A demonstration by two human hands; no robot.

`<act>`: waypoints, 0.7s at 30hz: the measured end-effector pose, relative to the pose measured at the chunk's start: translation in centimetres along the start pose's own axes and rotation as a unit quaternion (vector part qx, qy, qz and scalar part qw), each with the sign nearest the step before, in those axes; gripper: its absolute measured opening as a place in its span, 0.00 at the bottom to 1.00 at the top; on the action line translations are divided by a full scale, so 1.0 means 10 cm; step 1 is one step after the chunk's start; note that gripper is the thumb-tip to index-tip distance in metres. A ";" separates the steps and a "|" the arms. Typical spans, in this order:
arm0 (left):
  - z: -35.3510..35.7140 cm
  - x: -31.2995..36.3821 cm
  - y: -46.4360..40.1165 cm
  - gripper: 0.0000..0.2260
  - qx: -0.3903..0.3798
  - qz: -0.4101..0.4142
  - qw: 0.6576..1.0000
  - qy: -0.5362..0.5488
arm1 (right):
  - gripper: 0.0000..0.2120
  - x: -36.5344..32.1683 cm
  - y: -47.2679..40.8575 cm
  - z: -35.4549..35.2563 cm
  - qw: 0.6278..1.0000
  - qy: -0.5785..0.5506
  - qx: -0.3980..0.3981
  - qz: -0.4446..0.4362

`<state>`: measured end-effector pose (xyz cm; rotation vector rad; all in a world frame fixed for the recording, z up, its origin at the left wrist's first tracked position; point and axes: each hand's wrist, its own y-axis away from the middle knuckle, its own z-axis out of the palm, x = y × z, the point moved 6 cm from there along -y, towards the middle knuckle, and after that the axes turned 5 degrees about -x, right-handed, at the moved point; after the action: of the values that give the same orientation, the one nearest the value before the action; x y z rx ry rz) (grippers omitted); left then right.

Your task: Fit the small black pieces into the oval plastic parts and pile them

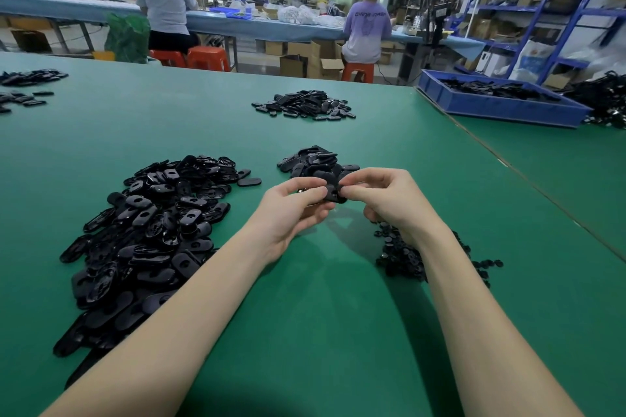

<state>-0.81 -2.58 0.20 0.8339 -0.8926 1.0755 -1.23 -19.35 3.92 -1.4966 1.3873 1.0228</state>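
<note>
Both hands meet above the green table (321,298). My left hand (291,210) grips a black oval plastic part (333,194) from the left, fingers curled round it. My right hand (389,200) pinches at the same part from the right; any small piece between its fingertips is hidden. A large heap of oval parts (149,237) lies to the left. Just behind my hands sits a smaller pile of oval parts (315,161). A heap of small black pieces (406,257) lies under my right wrist.
Another pile of black parts (305,105) lies farther back, and scattered ones (23,88) at the far left. A blue bin (501,101) of black parts stands at the back right. People sit on orange stools at a long bench behind; blue shelving (548,10) stands at the right.
</note>
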 end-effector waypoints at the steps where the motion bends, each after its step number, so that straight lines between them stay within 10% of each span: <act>1: 0.00 0.00 0.00 0.05 -0.002 0.001 1.000 0.001 | 0.04 0.00 0.00 -0.01 1.000 0.010 0.005 0.004; 21: 0.02 0.02 -0.01 0.06 -0.026 0.046 0.998 -0.034 | 0.02 0.11 -0.04 -0.01 0.997 0.029 0.029 0.064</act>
<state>-0.67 -2.70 0.38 0.7952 -1.0197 1.1041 -0.75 -19.79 2.97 -1.4208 1.5576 1.0157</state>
